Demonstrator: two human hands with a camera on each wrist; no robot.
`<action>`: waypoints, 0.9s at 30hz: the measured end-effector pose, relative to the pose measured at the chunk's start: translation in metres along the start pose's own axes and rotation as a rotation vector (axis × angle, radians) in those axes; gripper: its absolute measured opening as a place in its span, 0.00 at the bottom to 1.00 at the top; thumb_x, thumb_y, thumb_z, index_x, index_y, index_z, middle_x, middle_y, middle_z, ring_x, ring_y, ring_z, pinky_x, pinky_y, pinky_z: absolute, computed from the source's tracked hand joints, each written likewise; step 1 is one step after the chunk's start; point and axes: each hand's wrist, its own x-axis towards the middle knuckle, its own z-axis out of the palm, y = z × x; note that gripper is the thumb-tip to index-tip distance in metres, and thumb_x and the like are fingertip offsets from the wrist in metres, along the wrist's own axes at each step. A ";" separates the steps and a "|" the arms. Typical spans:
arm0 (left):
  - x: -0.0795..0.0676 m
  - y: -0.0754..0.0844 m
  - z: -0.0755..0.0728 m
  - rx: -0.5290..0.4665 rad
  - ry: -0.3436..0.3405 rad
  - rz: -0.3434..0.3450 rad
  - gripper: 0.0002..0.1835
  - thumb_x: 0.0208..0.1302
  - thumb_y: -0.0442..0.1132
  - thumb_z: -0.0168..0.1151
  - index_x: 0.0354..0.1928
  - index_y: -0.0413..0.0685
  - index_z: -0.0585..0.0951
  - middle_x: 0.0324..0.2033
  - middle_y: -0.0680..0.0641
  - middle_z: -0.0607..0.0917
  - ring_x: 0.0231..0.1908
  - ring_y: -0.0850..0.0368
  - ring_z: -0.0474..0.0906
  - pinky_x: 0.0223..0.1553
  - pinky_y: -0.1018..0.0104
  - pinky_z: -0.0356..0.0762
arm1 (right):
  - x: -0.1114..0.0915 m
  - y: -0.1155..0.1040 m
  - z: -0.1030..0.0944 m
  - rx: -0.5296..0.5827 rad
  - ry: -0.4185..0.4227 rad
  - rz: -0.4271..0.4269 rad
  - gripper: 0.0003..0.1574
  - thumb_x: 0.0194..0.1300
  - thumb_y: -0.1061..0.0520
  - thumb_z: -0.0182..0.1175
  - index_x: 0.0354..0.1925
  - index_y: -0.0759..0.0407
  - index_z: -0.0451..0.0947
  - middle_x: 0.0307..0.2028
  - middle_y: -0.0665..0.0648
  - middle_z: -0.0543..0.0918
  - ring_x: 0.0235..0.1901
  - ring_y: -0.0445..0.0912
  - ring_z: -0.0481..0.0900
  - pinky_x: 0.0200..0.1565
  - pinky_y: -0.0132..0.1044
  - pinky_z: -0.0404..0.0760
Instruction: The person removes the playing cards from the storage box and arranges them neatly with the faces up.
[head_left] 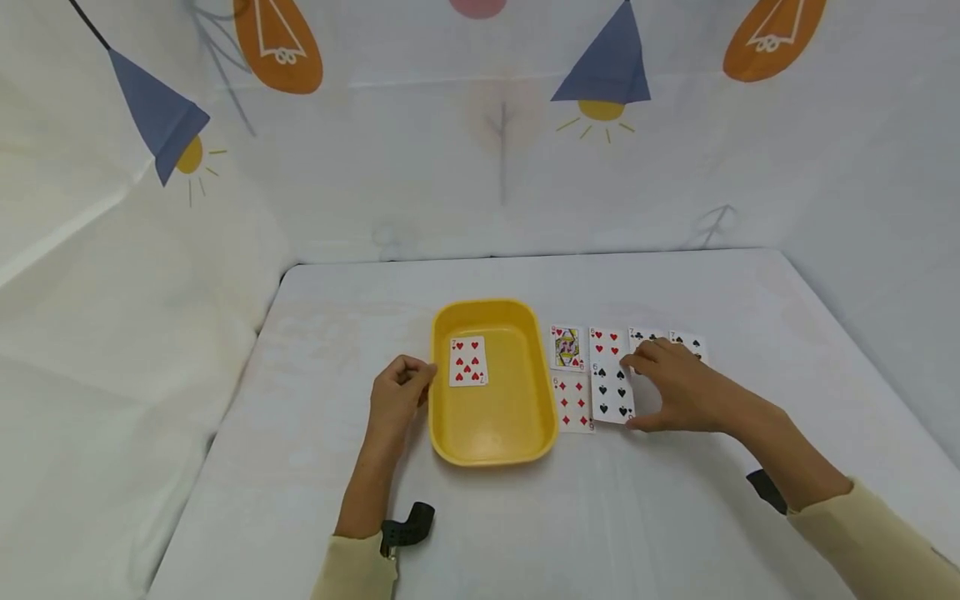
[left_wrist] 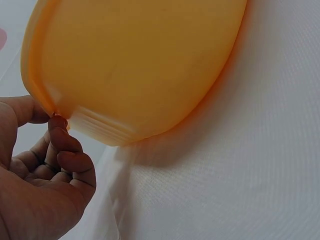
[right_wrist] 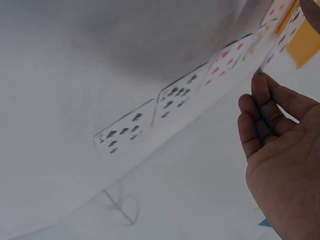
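Observation:
My left hand pinches the left rim of the yellow tray between thumb and fingers, seen closely in the left wrist view. A seven of hearts lies face up inside the tray. To the tray's right, my right hand holds a six of spades by its edges, thumb at the near end and fingers at the far end. That card is tilted up and overlaps the six of hearts in the head view. The right wrist view shows the lifted card's edge beside my fingertips.
A queen of hearts and a six of diamonds lie beside the tray. Farther right are a seven of clubs and a seven of spades, partly behind my right hand. White cloth covers the table, and a patterned curtain hangs behind.

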 end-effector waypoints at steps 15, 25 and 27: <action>0.002 -0.001 0.001 -0.022 0.000 -0.007 0.10 0.66 0.41 0.67 0.39 0.42 0.79 0.29 0.47 0.79 0.31 0.54 0.73 0.34 0.66 0.75 | -0.011 0.005 0.020 -0.018 0.003 -0.039 0.50 0.43 0.36 0.79 0.57 0.64 0.78 0.49 0.55 0.76 0.53 0.53 0.70 0.56 0.53 0.70; 0.003 -0.001 0.002 -0.008 0.013 -0.008 0.10 0.65 0.42 0.67 0.39 0.43 0.80 0.29 0.46 0.79 0.30 0.54 0.73 0.34 0.66 0.75 | 0.021 -0.012 -0.003 0.059 0.025 0.008 0.51 0.48 0.36 0.77 0.63 0.61 0.75 0.55 0.58 0.75 0.55 0.53 0.68 0.55 0.54 0.73; 0.003 -0.002 0.002 -0.005 0.013 -0.010 0.10 0.65 0.42 0.67 0.39 0.43 0.80 0.29 0.46 0.79 0.30 0.54 0.73 0.34 0.65 0.75 | 0.032 -0.021 -0.009 0.077 0.035 -0.019 0.50 0.50 0.36 0.76 0.63 0.59 0.75 0.55 0.57 0.75 0.54 0.52 0.68 0.54 0.53 0.74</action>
